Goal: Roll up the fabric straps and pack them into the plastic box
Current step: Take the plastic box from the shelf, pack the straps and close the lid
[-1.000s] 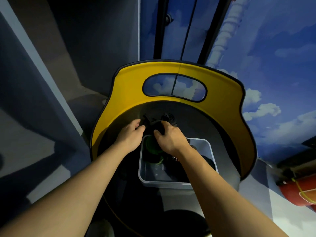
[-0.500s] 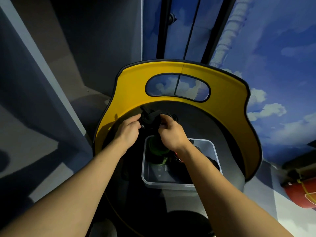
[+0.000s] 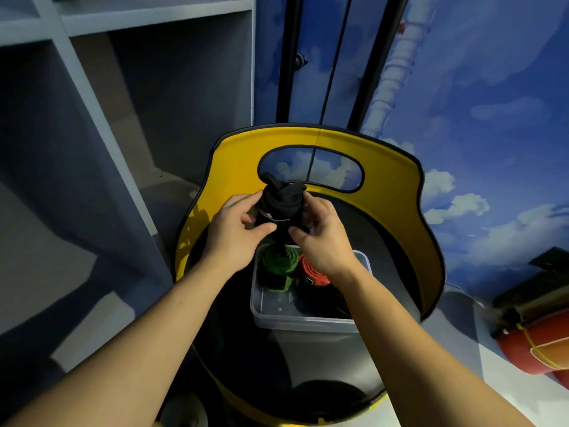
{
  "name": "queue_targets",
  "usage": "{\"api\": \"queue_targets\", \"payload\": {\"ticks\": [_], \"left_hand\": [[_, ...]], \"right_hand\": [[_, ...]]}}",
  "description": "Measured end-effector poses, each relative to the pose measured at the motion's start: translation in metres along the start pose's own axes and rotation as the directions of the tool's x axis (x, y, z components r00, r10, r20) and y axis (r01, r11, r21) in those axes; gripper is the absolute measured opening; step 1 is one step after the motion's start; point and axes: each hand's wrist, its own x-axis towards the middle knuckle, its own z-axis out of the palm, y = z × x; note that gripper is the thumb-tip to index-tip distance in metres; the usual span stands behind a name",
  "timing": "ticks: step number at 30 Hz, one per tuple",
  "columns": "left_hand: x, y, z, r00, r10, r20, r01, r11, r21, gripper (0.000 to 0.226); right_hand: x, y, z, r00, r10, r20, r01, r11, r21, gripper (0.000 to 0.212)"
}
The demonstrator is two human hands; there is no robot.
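Plastic box point(image 3: 303, 318) nearest me: green roll point(image 3: 278, 261) + orange roll point(image 3: 312, 272) already packed, dark ones beside. Above it, my L hand point(image 3: 234, 234) & R hand point(image 3: 323, 238) both pinch black strap point(image 3: 281, 203), mostly rolled w/ loose end dangling; needs finishing, then packing.

In front of me, a round black seat surface point(image 3: 378, 241) (ringed by a curved yellow backrest point(image 3: 391, 186)) carries a clear rectangular plastic box point(image 3: 304, 320) directly on it.
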Motion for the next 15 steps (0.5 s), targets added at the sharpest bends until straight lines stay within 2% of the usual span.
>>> {"api": "queue_targets", "payload": {"ticks": [3,8,13,15], "left_hand": [[-0.017,0.012,0.001,0.997,0.007,0.075,-0.006,1.000,-0.023,0.069],[-0.048,0.027,0.004,0.977,-0.025,0.210,0.080,0.963,-0.256,0.067],[-0.074,0.026,0.007,0.951,-0.039,0.306,0.122,0.958,-0.258,0.064],[-0.081,0.023,0.008,0.939,-0.039,0.342,0.131,0.960,-0.248,0.063]], "right_hand": [[-0.020,-0.004,-0.019,1.000,-0.015,-0.004,0.015,1.000,-0.017,0.073],[-0.056,0.002,-0.048,0.998,0.022,0.059,-0.020,0.999,-0.040,0.066],[-0.079,0.017,-0.050,0.987,0.119,0.105,-0.127,0.989,0.079,0.068],[-0.082,0.027,-0.045,0.987,0.137,0.088,-0.145,0.985,0.089,0.076]]}}
